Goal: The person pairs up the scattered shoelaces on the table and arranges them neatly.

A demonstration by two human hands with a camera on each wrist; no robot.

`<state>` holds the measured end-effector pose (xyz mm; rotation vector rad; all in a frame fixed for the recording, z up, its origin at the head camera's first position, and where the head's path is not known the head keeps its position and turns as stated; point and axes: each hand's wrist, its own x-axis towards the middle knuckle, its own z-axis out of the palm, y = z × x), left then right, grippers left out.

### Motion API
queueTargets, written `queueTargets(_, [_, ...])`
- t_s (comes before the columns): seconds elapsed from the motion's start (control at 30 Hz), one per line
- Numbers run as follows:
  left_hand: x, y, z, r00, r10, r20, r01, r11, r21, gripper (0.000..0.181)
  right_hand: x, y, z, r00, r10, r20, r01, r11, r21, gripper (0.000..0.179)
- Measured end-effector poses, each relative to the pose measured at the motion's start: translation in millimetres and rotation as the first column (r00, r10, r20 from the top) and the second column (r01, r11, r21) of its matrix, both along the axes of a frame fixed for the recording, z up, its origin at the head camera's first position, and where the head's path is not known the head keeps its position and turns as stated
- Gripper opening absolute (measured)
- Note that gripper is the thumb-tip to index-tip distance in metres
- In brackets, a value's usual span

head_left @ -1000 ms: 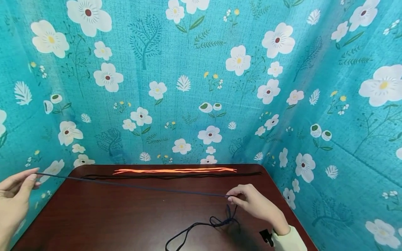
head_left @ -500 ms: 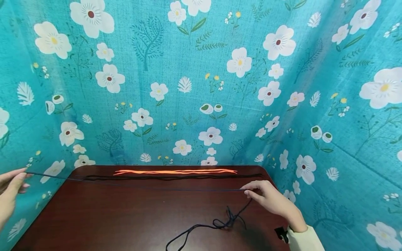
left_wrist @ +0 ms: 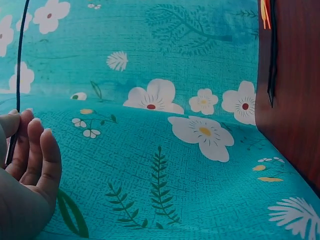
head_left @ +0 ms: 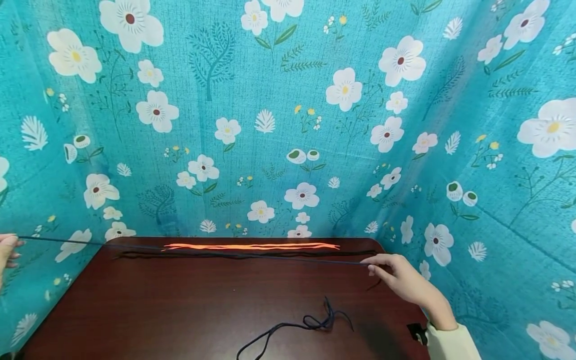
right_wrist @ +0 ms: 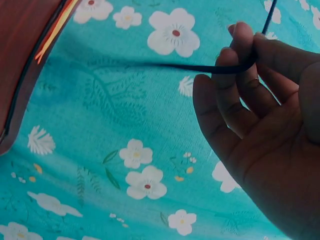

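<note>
A dark navy cord (head_left: 279, 258) stretches nearly straight from one hand to the other above the table. At the left edge of the head view, my left hand (head_left: 6, 254) pinches one end; the left wrist view has the cord (left_wrist: 20, 60) running up from between thumb and fingers (left_wrist: 50, 150). My right hand (head_left: 402, 280) pinches it near the other end between thumb and forefinger, and a short tail dangles below. In the right wrist view the cord's tail (right_wrist: 185, 68) crosses the fingers. Another dark cord (head_left: 288, 325) lies looped loosely on the table, apart from the held one.
Along the back of the dark red-brown table (head_left: 180, 300) lie several orange cords (head_left: 252, 246), with black cords (head_left: 189, 255) just in front of them. A teal flowered curtain (head_left: 270, 175) hangs behind the table and along both sides.
Both hands have moved apart, left hand to the left, right hand right and upward. The held cord's tail has come away from the loops on the table.
</note>
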<state>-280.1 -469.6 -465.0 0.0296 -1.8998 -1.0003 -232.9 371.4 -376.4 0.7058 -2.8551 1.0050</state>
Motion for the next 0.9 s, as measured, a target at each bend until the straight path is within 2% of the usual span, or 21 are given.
queueTargets(0.13, [-1.9, -1.9, 1.5, 0.999, 0.020, 0.028, -0.020, 1.000, 0.005, 0.039, -1.8, 11, -2.3, 0.997, -0.049, -0.055, 0.050, 0.998, 0.025, 0.023])
queueTargets(0.33, [-8.1, -7.7, -3.2, 0.999, 0.028, 0.022, -0.027, 1.000, -0.008, 0.037, -8.1, 30, -7.7, 0.989, -0.122, -0.088, 0.123, 0.992, 0.000, 0.022])
queueTargets(0.57, [-14.9, -8.5, -3.3, 1.000, -0.014, -0.009, 0.014, 1.000, 0.011, 0.034, -20.6, 50, -18.9, 0.983, -0.170, -0.074, 0.172, 0.985, 0.017, 0.022])
queueTargets(0.77, [-10.2, 3.9, -0.3, 0.995, -0.078, -0.067, 0.074, 0.995, -0.062, 0.030, -30.9, 65, -27.2, 0.966, -0.253, -0.059, 0.256, 0.965, 0.053, 0.021])
queueTargets(0.9, [-1.5, 19.1, 8.8, 0.992, -0.112, -0.057, 0.104, 0.986, -0.127, 0.035, -37.6, 71, -30.8, 0.963, -0.263, -0.059, 0.266, 0.962, 0.062, 0.023])
